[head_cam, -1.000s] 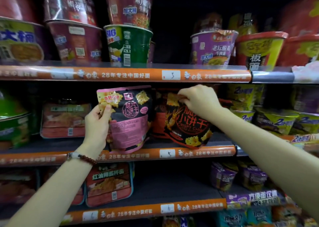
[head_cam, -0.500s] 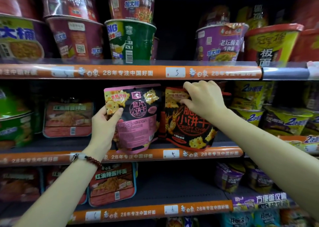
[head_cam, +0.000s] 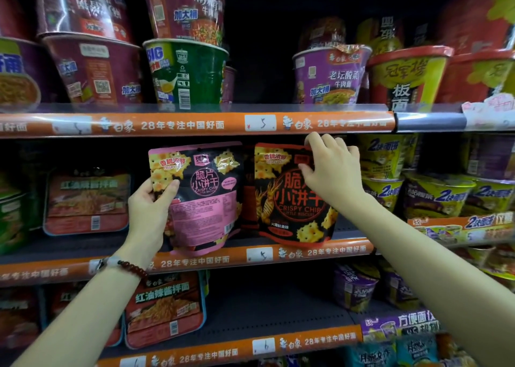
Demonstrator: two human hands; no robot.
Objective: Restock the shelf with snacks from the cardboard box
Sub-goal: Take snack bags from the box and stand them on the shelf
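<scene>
Two crispy-chip snack bags stand upright side by side on the middle shelf. My left hand grips the left edge of the pink and black bag, thumb across its front. My right hand holds the top right corner of the red and black bag, fingers curled over its upper edge just under the shelf above. The cardboard box is out of view.
Stacked noodle cups fill the top shelf. Flat red noodle trays sit left of the bags, yellow and purple cups to the right. The lower shelf holds more red trays and purple cups.
Both bags have been stood more upright and pushed back on the shelf. My right hand rose to the red bag's top corner; the view moved closer.
</scene>
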